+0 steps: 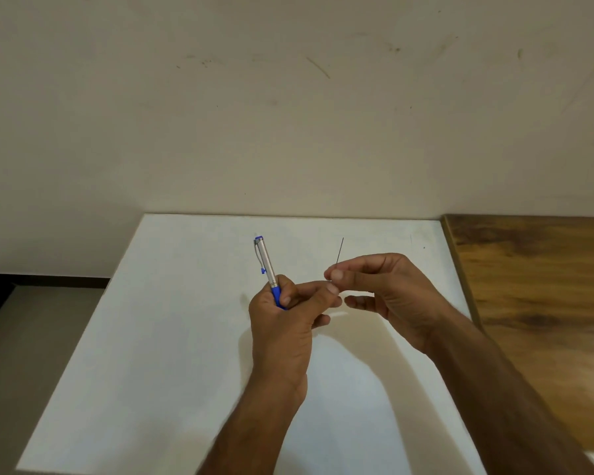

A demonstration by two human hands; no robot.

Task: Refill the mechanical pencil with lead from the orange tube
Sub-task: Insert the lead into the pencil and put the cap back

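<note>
Hands mid-table (186, 337), edges well clear: left hand (282, 323) gripping pencil (267, 262), right hand (384, 293) pinching lead (340, 250).

In front of you is a white desk (172, 337), its far edge touching a cream wall (288, 114) marked with faint scuffs and streaks. On your right, a brown wood-grain surface (542, 286) butts against the desk. On your left, grey floor (24, 337) meets a dark skirting strip (0, 293).
</note>
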